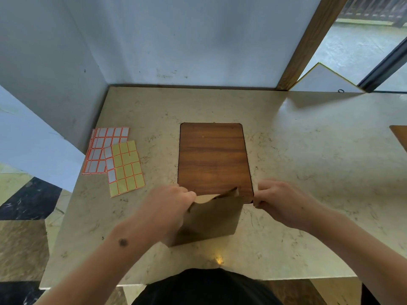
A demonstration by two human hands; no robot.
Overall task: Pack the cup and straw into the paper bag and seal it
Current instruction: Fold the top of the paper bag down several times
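You have nothing to read here. The two label sheets [113, 157] on the table [308, 150] are blank, the white ones and the yellow ones alike. The paper bag [211, 219] shows no print or logo on the face toward you. The wooden board [212, 155] carries only its grain.

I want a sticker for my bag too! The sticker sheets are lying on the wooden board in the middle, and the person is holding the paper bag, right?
Not quite. In the head view the sticker sheets lie on the marble counter, left of the wooden board, not on it. The rest holds: the left hand grips the paper bag.
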